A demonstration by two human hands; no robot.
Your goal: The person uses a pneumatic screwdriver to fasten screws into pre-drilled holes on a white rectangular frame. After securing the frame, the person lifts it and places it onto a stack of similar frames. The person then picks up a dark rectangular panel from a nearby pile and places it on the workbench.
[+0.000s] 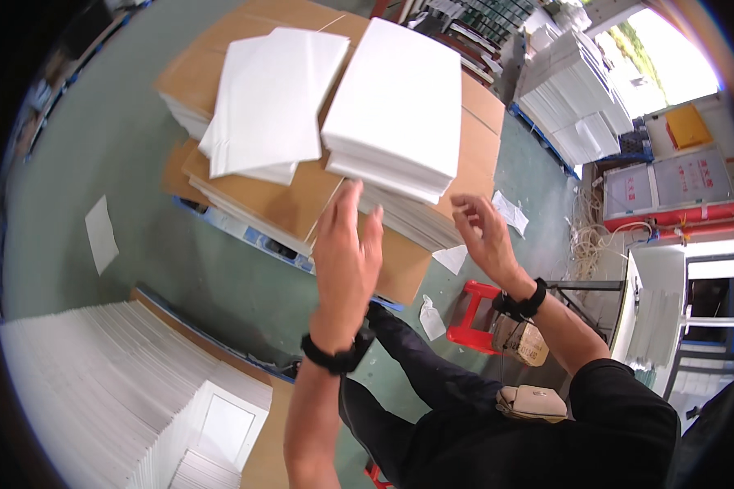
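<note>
My left hand [344, 265] is raised just before the near edge of a tall stack of white sheets [400, 94]. Its fingers point forward, the thumb stands apart, and nothing is in it. By the stack's near right corner hovers my right hand [486, 235], also holding nothing, its fingers loosely bent and apart from the thumb. Left of the tall stack lies a lower, unevenly laid pile of white sheets [273, 102]. Both rest on brown cardboard [302, 200] over more layered sheets. Whether either hand touches the stack I cannot tell, though both look slightly apart from it.
A blue pallet [273, 244] edge shows under the cardboard. Close to my legs stand a red stool [469, 322] and a carton [526, 342]. Many white boards [81, 367] fill the lower left. Loose paper [101, 235] and tangled cables [585, 228] lie on the floor.
</note>
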